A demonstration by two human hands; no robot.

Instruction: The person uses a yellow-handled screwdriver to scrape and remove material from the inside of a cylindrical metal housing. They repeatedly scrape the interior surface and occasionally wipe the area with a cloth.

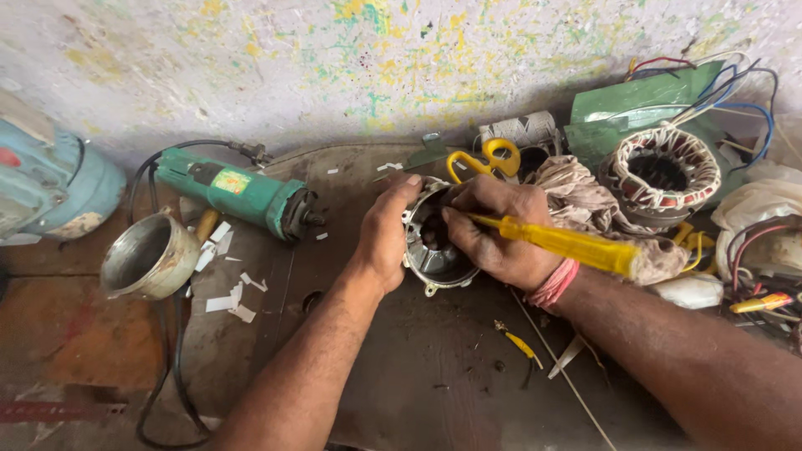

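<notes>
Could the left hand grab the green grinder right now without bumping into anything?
Probably yes, once it lets go. The left hand is gripping the metal motor housing, and the green grinder lies just to its left, with only paper scraps on the bench between.

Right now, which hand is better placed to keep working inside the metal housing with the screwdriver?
Right hand: it grips the yellow screwdriver with the tip inside the metal housing. The left hand is wrapped around the housing's rim, steadying it.
</notes>
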